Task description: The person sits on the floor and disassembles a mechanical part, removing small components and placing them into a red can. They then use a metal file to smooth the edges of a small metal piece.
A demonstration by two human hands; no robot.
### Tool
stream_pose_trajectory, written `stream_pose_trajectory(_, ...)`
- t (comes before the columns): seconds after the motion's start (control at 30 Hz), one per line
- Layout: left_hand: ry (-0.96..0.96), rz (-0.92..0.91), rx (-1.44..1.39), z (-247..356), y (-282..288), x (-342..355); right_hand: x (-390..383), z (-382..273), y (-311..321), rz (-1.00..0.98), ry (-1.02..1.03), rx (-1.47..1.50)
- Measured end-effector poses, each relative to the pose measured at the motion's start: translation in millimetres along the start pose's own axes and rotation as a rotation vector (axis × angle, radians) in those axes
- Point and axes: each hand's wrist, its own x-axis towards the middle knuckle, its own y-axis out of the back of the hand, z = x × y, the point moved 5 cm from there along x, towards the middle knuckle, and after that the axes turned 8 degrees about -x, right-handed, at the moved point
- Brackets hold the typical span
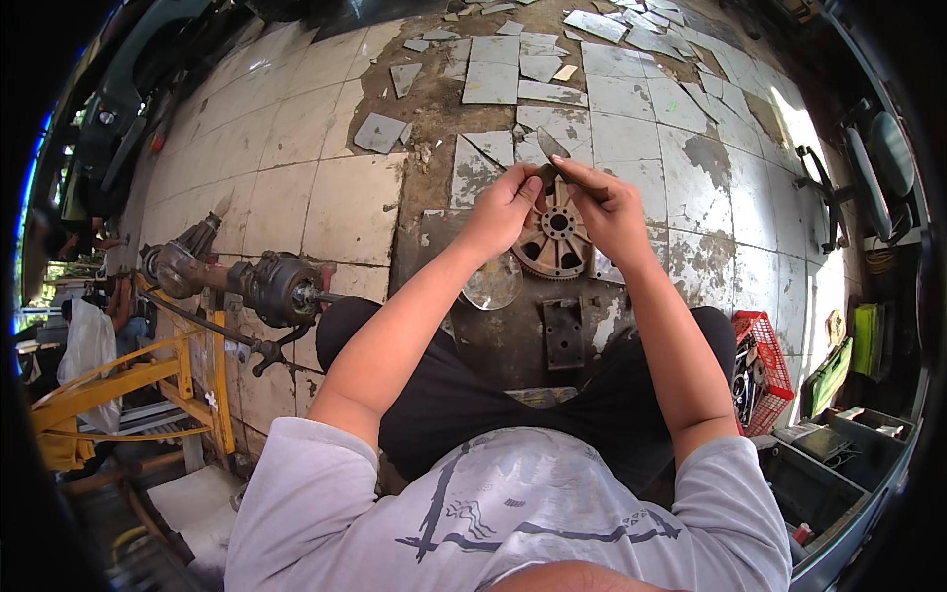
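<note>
Small dark part (548, 176), pinched between both hands

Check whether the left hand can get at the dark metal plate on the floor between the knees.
Probably yes: the left hand is up at the round toothed wheel, but nothing covers the metal plate below.

A round, rusty-brown metal gear wheel (555, 239) with spoke-like cutouts and a dark centre hole is standing tilted on the stained floor. A thin grey metal blade (552, 148) is pointing up and away above its top edge.
</note>
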Motion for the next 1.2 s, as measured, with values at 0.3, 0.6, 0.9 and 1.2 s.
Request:
stream_pose_trajectory(0.3,-0.003,-0.016,0.016,0,-1,0,-2,14,-5,-0.039,-0.165,-0.006)
stream_pose_trajectory(0.6,0.009,-0.029,0.006,3,-1,0,-4,18,-5,-0.011,-0.226,0.029)
stream_pose_trajectory(0.9,0.0,-0.015,-0.006,3,-1,-1,0,0,1,0.034,-0.045,-0.009)
stream_pose_trajectory(1.2,-0.013,-0.015,-0.027,3,-1,-1,1,-3,1,0.073,0.06,0.017)
